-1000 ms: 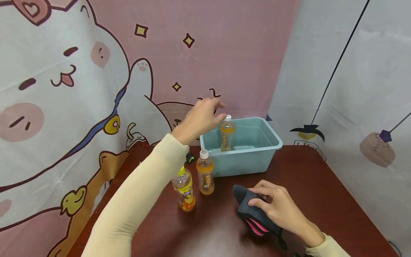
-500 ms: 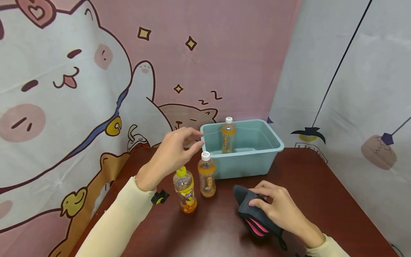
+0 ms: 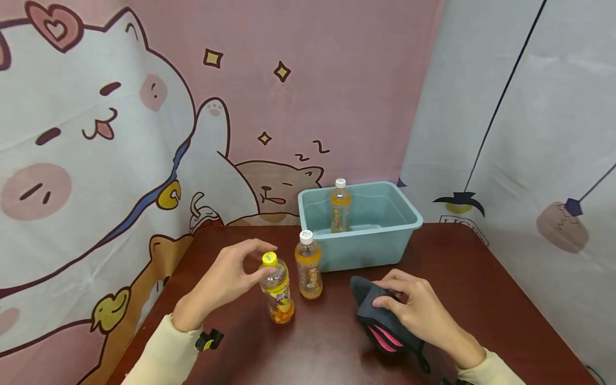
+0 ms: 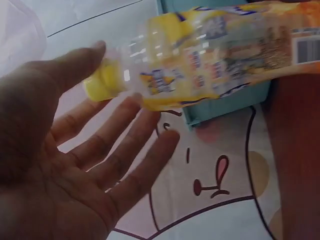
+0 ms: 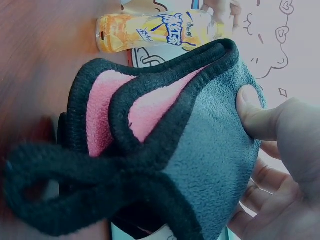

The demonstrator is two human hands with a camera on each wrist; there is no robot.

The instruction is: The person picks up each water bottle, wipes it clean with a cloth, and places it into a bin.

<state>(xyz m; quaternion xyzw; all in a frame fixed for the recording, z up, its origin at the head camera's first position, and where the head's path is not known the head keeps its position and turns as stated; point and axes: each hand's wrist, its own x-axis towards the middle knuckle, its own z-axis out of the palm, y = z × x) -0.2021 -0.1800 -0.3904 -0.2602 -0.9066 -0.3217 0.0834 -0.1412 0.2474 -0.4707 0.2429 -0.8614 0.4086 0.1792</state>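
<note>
Since a second ago, the left hand [image 3: 226, 276] has come down from beside the basin [image 3: 363, 252] to the yellow-capped bottle [image 3: 279, 299]. Its thumb and fingers stand apart on either side of the smooth yellow cap [image 3: 269, 259]; whether they touch it I cannot tell. That bottle is clear, round and shiny, wrapped in a yellow printed label [image 3: 279, 293]. It stands upright left of the middle of the worktop [image 3: 457, 270], cap on top, its long axis running up from the wood-coloured surface.

Well apart from that, the right hand [image 3: 421, 310] is clamped on a folded cloth [image 3: 382, 319], thumb on the near face and fingers behind. It is fuzzy, dark blue-grey outside, with soft pink lining [image 5: 100, 115] and thick black binding around its curved flaps. Its long axis runs slantwise: the rounded end points towards the far left corner of the worktop, the black loop [image 5: 65, 215] towards the near right. It has not shifted in that time.

Just beside the yellow-capped bottle, towards the basin, an upright white-capped bottle [image 3: 308, 272] stands. Another clear bottle [image 3: 340, 213] stands inside the pale blue, smooth-walled basin by the worktop's far edge.
</note>
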